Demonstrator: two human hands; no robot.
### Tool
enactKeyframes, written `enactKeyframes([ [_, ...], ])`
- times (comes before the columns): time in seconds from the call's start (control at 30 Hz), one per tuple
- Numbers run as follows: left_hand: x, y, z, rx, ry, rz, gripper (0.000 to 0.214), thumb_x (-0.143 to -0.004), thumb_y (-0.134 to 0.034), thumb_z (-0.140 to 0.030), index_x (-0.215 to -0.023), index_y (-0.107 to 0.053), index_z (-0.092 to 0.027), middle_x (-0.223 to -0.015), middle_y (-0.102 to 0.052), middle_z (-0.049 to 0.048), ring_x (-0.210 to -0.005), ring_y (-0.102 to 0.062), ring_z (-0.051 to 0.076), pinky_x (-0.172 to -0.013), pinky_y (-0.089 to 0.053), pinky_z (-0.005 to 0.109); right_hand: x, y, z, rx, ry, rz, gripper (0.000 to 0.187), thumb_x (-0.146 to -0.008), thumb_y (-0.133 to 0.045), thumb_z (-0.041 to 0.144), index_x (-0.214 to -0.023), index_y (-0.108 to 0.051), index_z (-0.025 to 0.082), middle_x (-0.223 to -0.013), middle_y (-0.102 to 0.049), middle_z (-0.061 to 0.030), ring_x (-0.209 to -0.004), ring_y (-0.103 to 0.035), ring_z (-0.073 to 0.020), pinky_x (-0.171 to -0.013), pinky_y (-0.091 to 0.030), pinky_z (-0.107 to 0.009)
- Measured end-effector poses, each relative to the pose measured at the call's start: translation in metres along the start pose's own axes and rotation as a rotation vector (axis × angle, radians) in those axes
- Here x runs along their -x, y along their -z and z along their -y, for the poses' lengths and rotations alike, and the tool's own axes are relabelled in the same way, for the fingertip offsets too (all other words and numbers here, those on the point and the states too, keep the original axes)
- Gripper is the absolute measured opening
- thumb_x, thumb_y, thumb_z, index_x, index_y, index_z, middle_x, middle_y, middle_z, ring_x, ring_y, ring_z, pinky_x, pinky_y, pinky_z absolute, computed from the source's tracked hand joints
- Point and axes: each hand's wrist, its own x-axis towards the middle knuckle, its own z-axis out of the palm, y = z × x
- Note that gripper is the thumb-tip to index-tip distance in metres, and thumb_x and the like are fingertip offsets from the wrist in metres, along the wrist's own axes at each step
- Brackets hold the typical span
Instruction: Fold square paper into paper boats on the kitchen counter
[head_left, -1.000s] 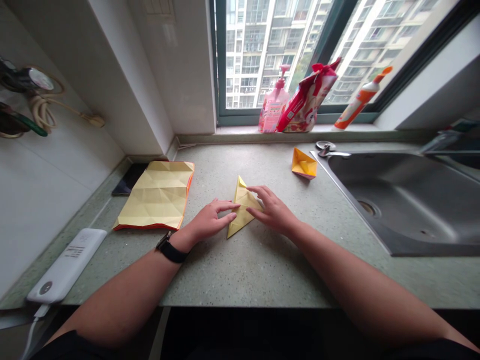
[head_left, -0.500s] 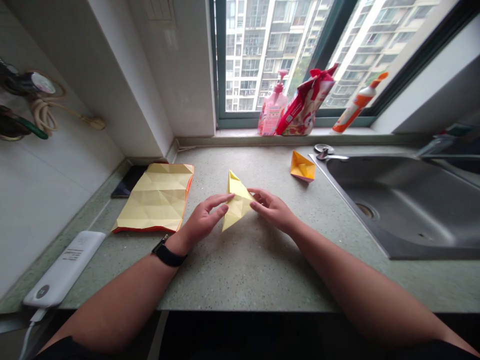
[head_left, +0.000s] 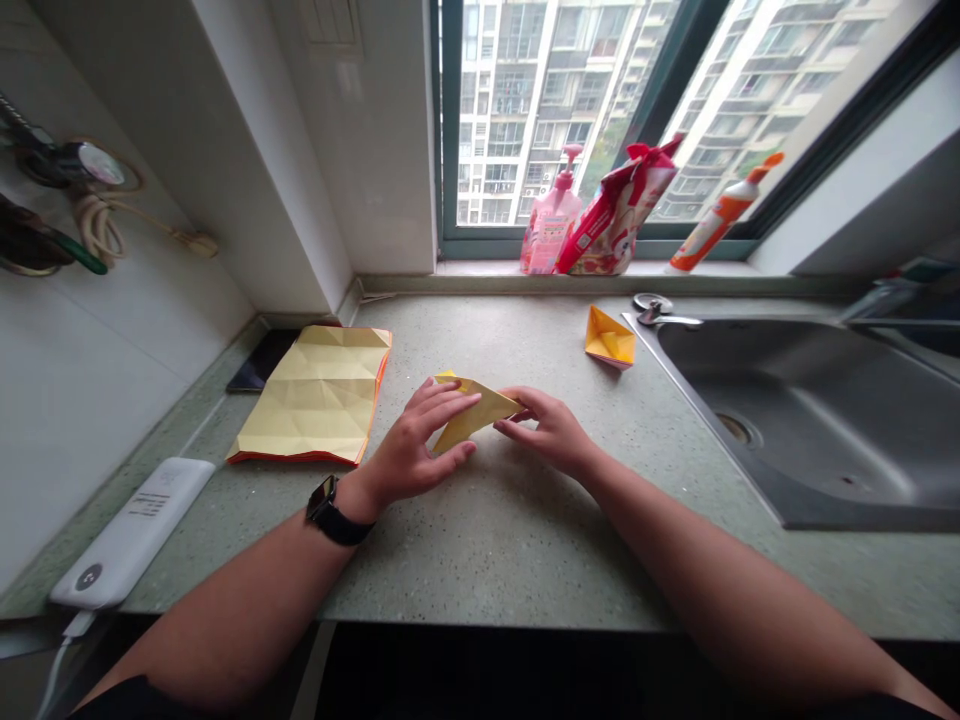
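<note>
Where the folded yellow paper [head_left: 487,405] is held: between both hands, above mid-countertop [head_left: 517,570]; contact with the surface cannot be determined.
Right hand [head_left: 551,425]: the paper's right tip is pinched between thumb and fingers.
Left hand [head_left: 412,440]: opened, fingers laid across the paper's left part, thumb apart.
Creased sheets [head_left: 319,390]: stacked at left.
Yellow-orange origami piece [head_left: 610,340]: placed near the sink's [head_left: 825,400] left edge.
</note>
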Motion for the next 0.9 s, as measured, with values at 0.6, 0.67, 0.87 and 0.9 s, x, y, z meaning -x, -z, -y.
enactKeyframes([
  [0.6,-0.001,0.008,0.007,-0.214,-0.026,-0.239,0.082,-0.098,-0.081,-0.046,-0.167,-0.039,-0.03,-0.152,-0.06,0.0153,-0.141,-0.058,0.035,-0.122,-0.048,0.057,0.002,0.007,0.023,0.248,0.327,-0.282,0.017,-0.106,-0.069,0.037,-0.104,-0.084,0.028,-0.097,-0.08,-0.0066,-0.085,-0.075,-0.0217,-0.079,-0.064,-0.037],
  [0.67,-0.003,0.007,0.011,-0.185,-0.035,-0.234,0.06,-0.1,-0.08,-0.041,-0.154,-0.057,-0.028,-0.141,-0.069,0.0129,-0.131,-0.066,0.032,-0.115,-0.054,0.052,0.002,0.007,0.022,0.229,0.395,-0.282,0.014,-0.105,-0.07,0.031,-0.106,-0.084,0.028,-0.097,-0.079,-0.0061,-0.085,-0.075,-0.0204,-0.077,-0.064,-0.035],
  [0.87,-0.006,0.01,0.009,-0.149,-0.11,-0.297,0.016,-0.101,-0.077,-0.022,-0.116,-0.079,-0.026,-0.11,-0.081,0.006,-0.105,-0.075,0.024,-0.11,-0.056,0.047,0.002,0.007,0.02,0.214,0.437,-0.252,0.016,-0.104,-0.07,0.024,-0.112,-0.083,0.028,-0.102,-0.08,-0.0061,-0.091,-0.077,-0.0206,-0.08,-0.065,-0.035],
  [0.9,-0.006,0.01,0.009,-0.138,-0.124,-0.299,0.014,-0.101,-0.077,-0.021,-0.114,-0.08,-0.026,-0.108,-0.081,0.0054,-0.103,-0.075,0.023,-0.11,-0.056,0.047,0.002,0.007,0.02,0.209,0.433,-0.247,0.016,-0.104,-0.069,0.024,-0.112,-0.082,0.028,-0.103,-0.08,-0.0062,-0.092,-0.077,-0.0208,-0.081,-0.065,-0.036],
])
